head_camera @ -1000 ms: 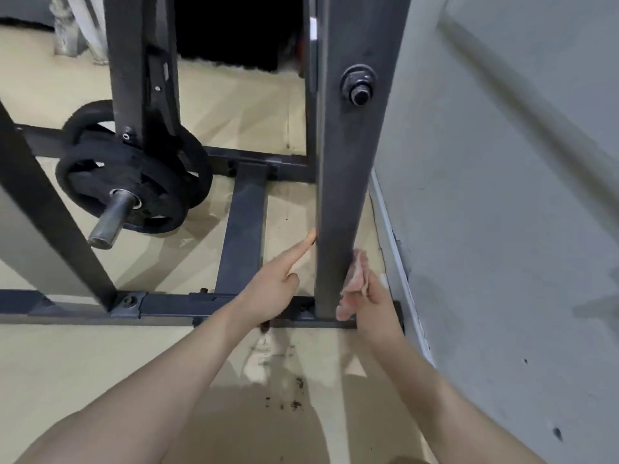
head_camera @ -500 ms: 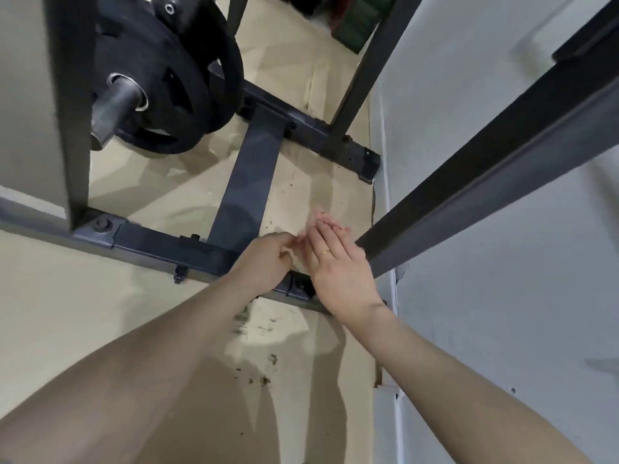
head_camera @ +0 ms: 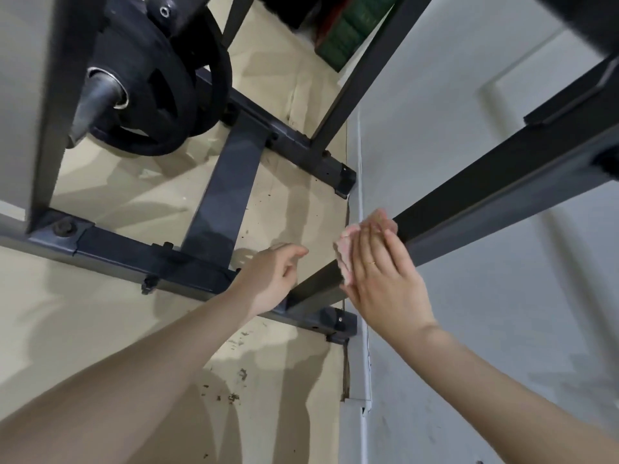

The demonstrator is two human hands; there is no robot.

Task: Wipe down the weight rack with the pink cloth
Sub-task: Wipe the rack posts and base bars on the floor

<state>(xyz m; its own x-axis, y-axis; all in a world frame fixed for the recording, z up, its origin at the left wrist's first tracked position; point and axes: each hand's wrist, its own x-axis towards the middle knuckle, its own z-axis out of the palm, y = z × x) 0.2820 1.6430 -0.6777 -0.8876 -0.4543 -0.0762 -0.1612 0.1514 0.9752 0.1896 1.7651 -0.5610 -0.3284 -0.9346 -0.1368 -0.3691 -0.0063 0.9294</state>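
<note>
The weight rack (head_camera: 469,202) is square metal tubing in dark paint with a dull satin sheen; its bolted floor bars look lightly scuffed. The pink cloth (head_camera: 345,256) under the right hand (head_camera: 385,279) looks soft and nubbly, a fuzzy matt fabric. The weight plates (head_camera: 160,95) have a matt black, slightly grainy coating, rubber or paint I cannot tell, and they sit on a bare metal sleeve (head_camera: 97,95), grey and faintly glossy. The floor (head_camera: 150,195) is a smooth beige covering with creases and dark specks. The wall (head_camera: 469,329) is matt grey paint, marked in places.
</note>
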